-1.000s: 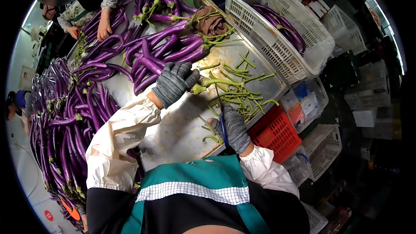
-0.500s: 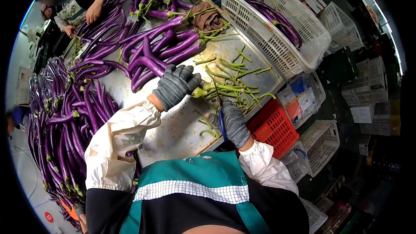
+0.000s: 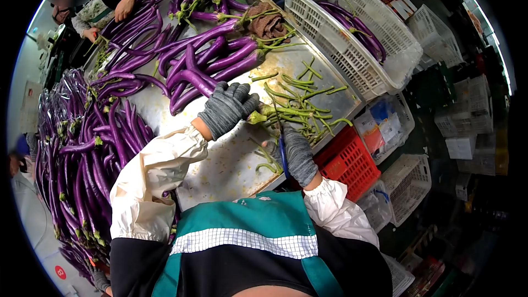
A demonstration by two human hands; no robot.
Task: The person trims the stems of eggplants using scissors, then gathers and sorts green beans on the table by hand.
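Observation:
My left hand [image 3: 226, 109], in a grey glove, is wrapped over a long purple eggplant [image 3: 195, 80]. The green cap [image 3: 257, 117] sticks out to the right of my fingers. In my right hand [image 3: 300, 157], also gloved, is a pair of scissors [image 3: 283, 153] with a blue handle. The dark blades point up among green stems, just right of that cap; whether they touch its stem I cannot tell. Loose stem pieces [image 3: 300, 97] lie around the blades. More eggplants [image 3: 234, 65] rest above my left hand. My right fingers are partly hidden.
A metal table [image 3: 212, 179] lies under my hands. Eggplants [image 3: 91, 170] are heaped at left. A co-worker's hand [image 3: 125, 6] reaches over the far-left pile. A brown cloth [image 3: 267, 23] lies at the back. White crate [image 3: 352, 38] and red basket [image 3: 349, 162] stand at right.
The whole view has shifted slightly. My left hand still grips the eggplant and my right hand still holds the scissors at the stems. The co-worker's hand has moved a little.

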